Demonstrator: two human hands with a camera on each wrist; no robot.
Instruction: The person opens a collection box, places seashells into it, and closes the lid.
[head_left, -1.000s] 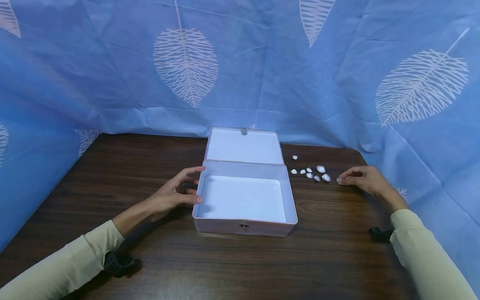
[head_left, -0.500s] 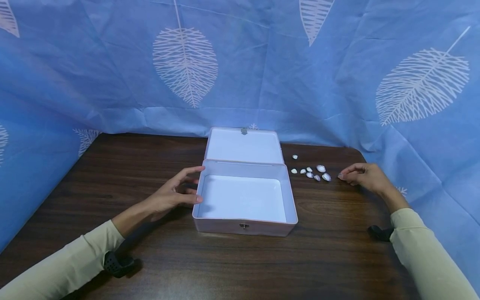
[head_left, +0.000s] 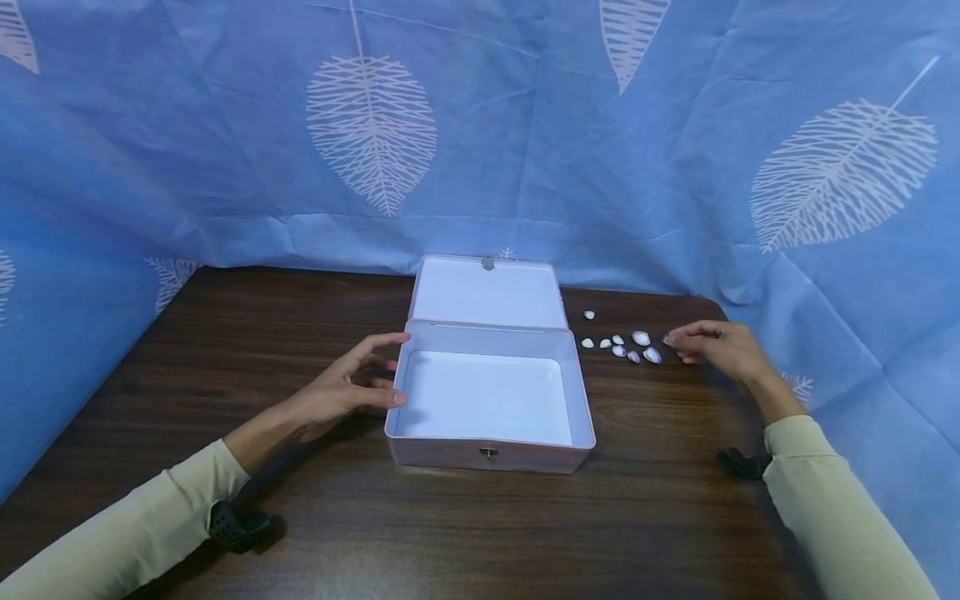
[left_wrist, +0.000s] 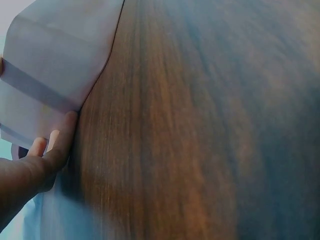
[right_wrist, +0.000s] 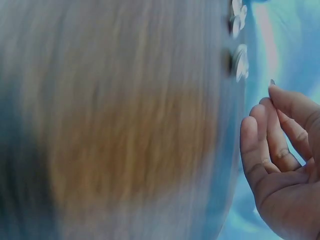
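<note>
A pale metal box [head_left: 491,454] stands on the table with its lid [head_left: 487,292] folded back and a small clasp on its front. My left hand [head_left: 345,383] rests its spread fingers against the box's left side, thumb and index fingertip right at the rim. The left wrist view shows these fingers [left_wrist: 62,140] along the outer wall. Right of the box, my right hand [head_left: 723,346] pinches a small whitish shell [head_left: 668,340] between thumb and fingertips, mostly hidden by them. Several white and purplish seashells [head_left: 652,356] lie between that hand and the box.
One small shell [head_left: 589,315] lies apart, farther back beside the lid. The dark wood table [head_left: 480,533] ends at a blue leaf-print cloth [head_left: 525,150] behind and at the sides. Each wrist wears a dark device [head_left: 238,527].
My right hand has lifted and shifted a little back and left, toward the shells, with the small shell at its fingertips. My left hand and the box have not moved.
</note>
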